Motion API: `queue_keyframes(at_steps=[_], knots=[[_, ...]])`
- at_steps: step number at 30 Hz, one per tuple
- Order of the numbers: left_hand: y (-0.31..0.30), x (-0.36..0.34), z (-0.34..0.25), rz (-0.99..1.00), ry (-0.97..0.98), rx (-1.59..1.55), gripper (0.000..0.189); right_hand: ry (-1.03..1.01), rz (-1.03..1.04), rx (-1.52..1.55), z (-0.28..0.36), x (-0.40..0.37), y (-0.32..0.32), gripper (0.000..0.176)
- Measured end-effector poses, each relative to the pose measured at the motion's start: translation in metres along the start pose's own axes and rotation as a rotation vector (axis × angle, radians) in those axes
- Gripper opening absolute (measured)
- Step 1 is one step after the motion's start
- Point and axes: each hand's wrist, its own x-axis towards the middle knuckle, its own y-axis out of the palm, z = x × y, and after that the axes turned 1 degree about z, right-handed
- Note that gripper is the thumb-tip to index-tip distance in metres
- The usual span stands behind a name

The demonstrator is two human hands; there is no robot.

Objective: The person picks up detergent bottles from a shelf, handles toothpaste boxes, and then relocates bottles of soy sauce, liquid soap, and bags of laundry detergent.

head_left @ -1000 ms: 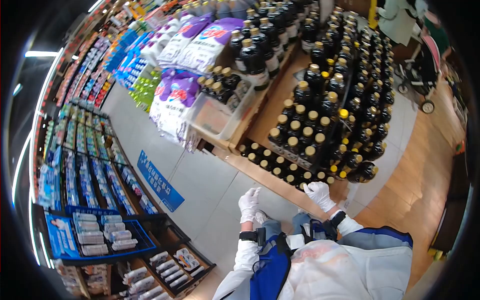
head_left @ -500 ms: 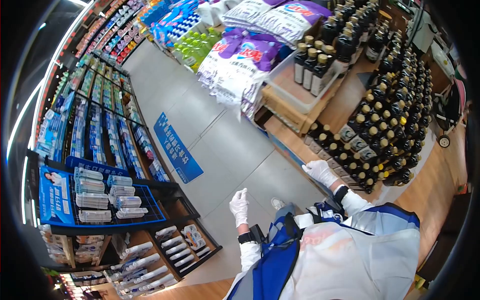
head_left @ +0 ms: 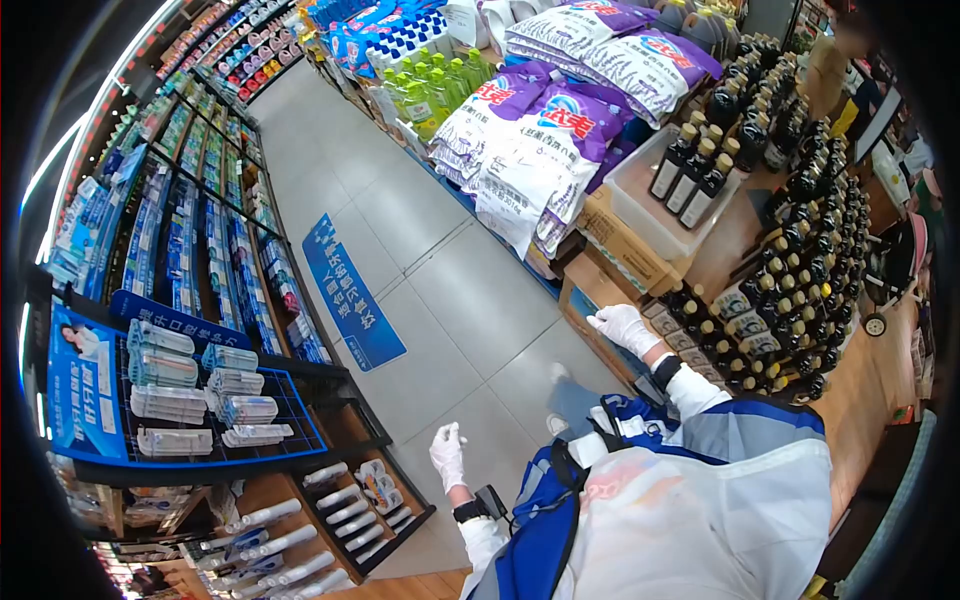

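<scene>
My left hand (head_left: 448, 455), in a white glove with a black band at the wrist, hangs over the grey floor (head_left: 440, 290) of the aisle. Its fingers are curled in, and nothing shows in them. In a matching glove, my right hand (head_left: 622, 330) is also loosely closed, with no object visible in it. It is nearest to the low wooden platform and the dark bottles with gold caps (head_left: 740, 325) stacked on the right. Neither hand visibly touches any goods.
On the left stands a shelf of toothpaste boxes (head_left: 185, 240), with a rack of toothbrush packs (head_left: 165, 400) at its end. Purple-white detergent bags (head_left: 530, 150) and a clear bin (head_left: 640, 190) with bottles line the right. A stroller (head_left: 895, 260) and a person (head_left: 825, 75) are farther off.
The view has shifted forward along the aisle, so the detergent bags and bin appear farther right. My left hand has moved lower and leftward in view. Both hands stay closed.
</scene>
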Motion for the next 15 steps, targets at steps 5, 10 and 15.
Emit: queue_keyframes(at_steps=[5, 10, 15], knots=[[0.007, 0.034, 0.020, 0.132, -0.045, 0.017, 0.023, 0.129, 0.095, 0.049, 0.005, 0.066, -0.023, 0.044], [0.007, 0.106, -0.001, 0.156, -0.016, 0.090, 0.023, 0.148, 0.004, 0.092, 0.011, 0.151, -0.027, 0.044], [-0.001, 0.193, -0.075, 0.157, 0.075, 0.233, 0.025, 0.145, -0.047, 0.176, 0.016, 0.256, -0.012, 0.037]])
